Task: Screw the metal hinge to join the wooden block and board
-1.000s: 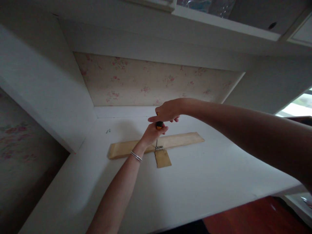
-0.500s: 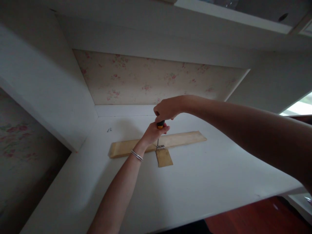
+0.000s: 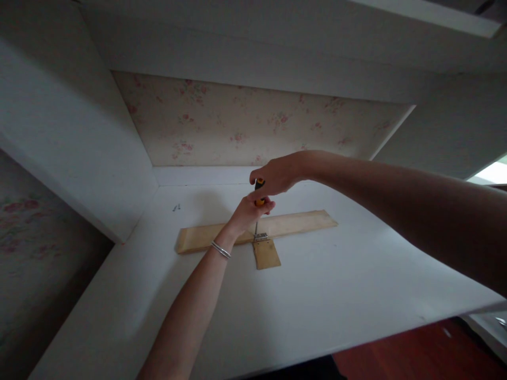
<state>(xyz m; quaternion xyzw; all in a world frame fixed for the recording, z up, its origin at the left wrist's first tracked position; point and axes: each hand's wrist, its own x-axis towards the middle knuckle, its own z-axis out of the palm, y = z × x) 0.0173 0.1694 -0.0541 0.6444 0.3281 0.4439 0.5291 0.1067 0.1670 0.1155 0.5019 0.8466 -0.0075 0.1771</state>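
Note:
A black and yellow screwdriver (image 3: 260, 184) stands nearly upright, its shaft reaching down to a metal hinge (image 3: 261, 237). The hinge lies on the edge of a long wooden board (image 3: 297, 224), where a small wooden piece (image 3: 266, 255) meets it. My left hand (image 3: 250, 210), below a silver bracelet on the wrist, is closed around the lower part of the screwdriver. Above it, my right hand (image 3: 273, 177) grips the upper handle, with the fingers curled and the handle's end showing. Whether the tip sits in a screw is too small to tell.
Several small screws (image 3: 176, 207) lie on the white surface (image 3: 336, 285) at the back left. A white side panel (image 3: 79, 137) rises at the left, and a white shelf (image 3: 253, 53) overhangs the back. Floral wallpaper (image 3: 237, 124) shows behind. Red floor (image 3: 407, 351) lies past the front edge.
My right hand has turned and its fingers have loosened around the handle, so the handle's end now shows. My left hand stays at the lower part. The view has shifted slightly.

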